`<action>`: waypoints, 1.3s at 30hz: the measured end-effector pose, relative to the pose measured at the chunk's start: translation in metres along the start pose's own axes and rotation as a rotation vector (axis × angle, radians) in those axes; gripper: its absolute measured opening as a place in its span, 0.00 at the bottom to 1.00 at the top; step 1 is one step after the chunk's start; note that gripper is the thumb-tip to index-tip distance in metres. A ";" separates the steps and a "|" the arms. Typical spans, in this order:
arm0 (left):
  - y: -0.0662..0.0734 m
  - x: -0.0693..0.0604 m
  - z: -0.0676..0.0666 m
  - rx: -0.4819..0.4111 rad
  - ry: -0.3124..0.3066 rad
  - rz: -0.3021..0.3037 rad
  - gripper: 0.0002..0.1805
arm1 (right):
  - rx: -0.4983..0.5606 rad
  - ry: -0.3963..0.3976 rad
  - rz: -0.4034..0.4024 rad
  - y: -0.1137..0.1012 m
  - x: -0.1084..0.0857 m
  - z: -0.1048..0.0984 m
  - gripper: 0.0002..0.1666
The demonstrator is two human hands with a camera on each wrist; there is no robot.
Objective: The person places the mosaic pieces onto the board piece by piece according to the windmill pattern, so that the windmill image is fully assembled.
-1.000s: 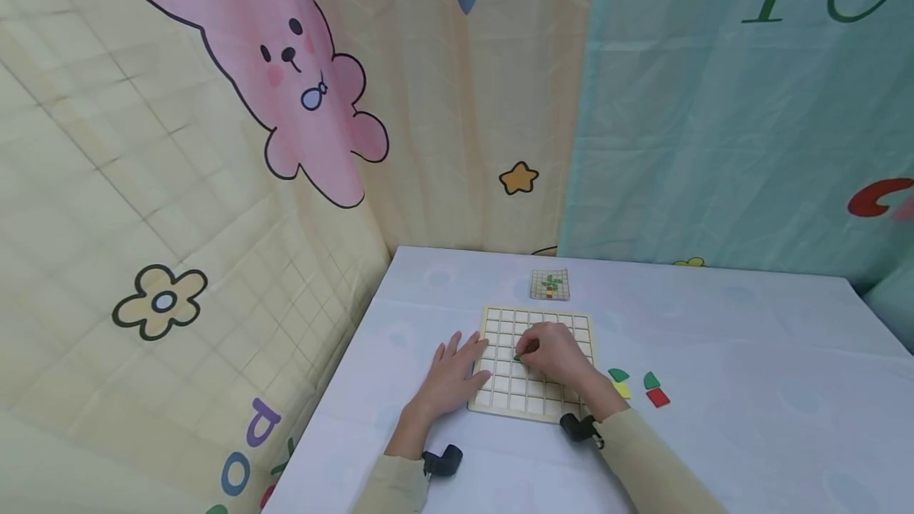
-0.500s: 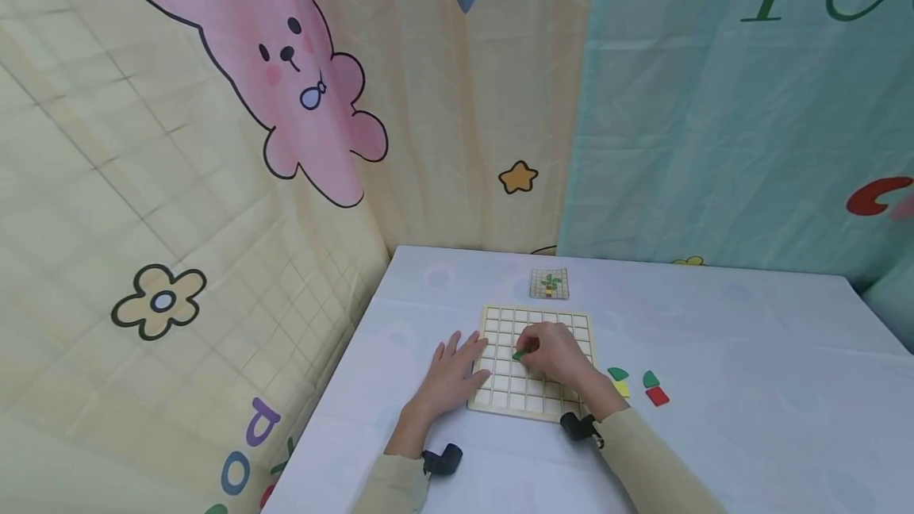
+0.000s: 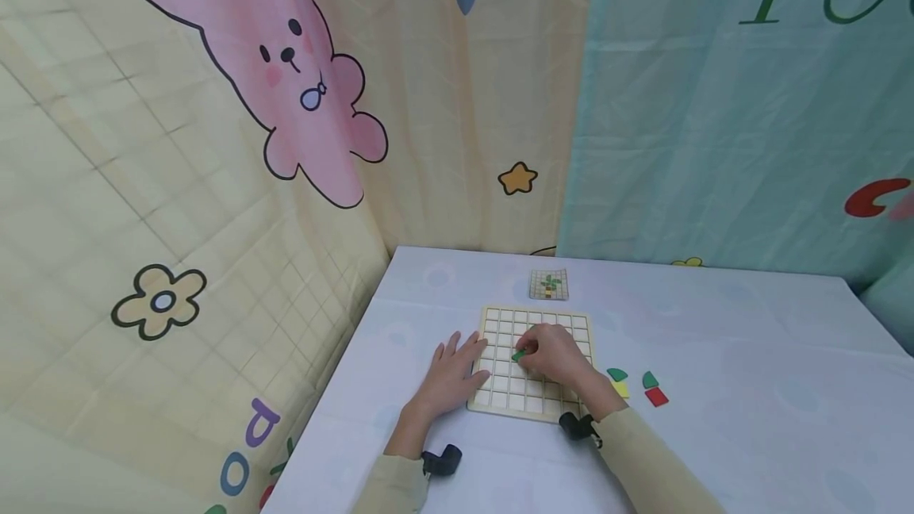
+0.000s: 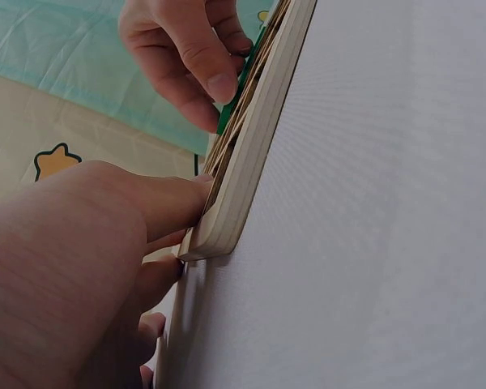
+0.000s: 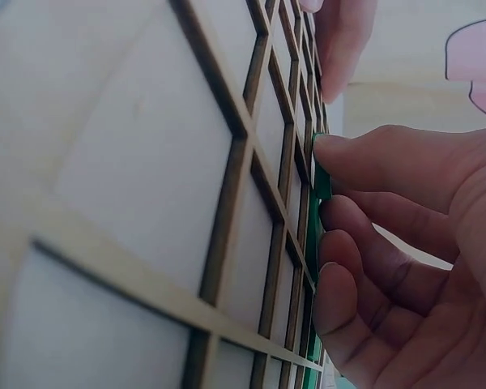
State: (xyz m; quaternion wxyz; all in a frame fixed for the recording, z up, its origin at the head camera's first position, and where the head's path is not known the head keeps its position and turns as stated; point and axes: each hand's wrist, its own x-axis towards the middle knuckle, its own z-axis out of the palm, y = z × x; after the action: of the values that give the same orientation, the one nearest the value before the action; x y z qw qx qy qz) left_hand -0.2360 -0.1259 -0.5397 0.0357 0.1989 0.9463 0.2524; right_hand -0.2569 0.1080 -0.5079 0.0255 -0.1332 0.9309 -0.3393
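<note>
Pinching a thin green piece (image 3: pixel 517 356) between thumb and fingertips, our right hand (image 3: pixel 555 354) leans over the middle of a square wooden board (image 3: pixel 505 401), whose raised, dark-sided strips frame pale, smooth cells. More green shows beneath those fingers, its outline hidden. Left of it, our left hand (image 3: pixel 451 377) lies with fingers straight and spread apart, the thumb touching the board's rounded, layered edge. Beyond our right hand, a small gridded card (image 3: pixel 537 285) bears a printed green design. Right of that hand's wrist, we see a curved green tile (image 3: pixel 617 374) beside a yellow tile (image 3: pixel 620 389), and farther right another curved green tile (image 3: pixel 650 380) by a red square (image 3: pixel 656 397). Beneath both hands lies pale, fine-textured cloth (image 3: pixel 750 363).
</note>
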 end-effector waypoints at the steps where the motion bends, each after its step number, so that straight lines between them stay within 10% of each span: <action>1: 0.000 0.000 0.000 0.001 0.000 0.000 0.34 | 0.000 -0.002 0.001 0.000 0.000 0.000 0.08; 39: 0.000 0.000 0.001 0.001 0.021 0.018 0.34 | -0.026 0.134 0.004 0.007 -0.013 -0.025 0.08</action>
State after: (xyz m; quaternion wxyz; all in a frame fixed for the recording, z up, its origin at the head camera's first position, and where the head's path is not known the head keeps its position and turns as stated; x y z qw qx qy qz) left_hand -0.2356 -0.1256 -0.5401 0.0235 0.2046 0.9449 0.2545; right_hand -0.2491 0.1322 -0.4936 -0.0381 -0.1088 0.9350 -0.3353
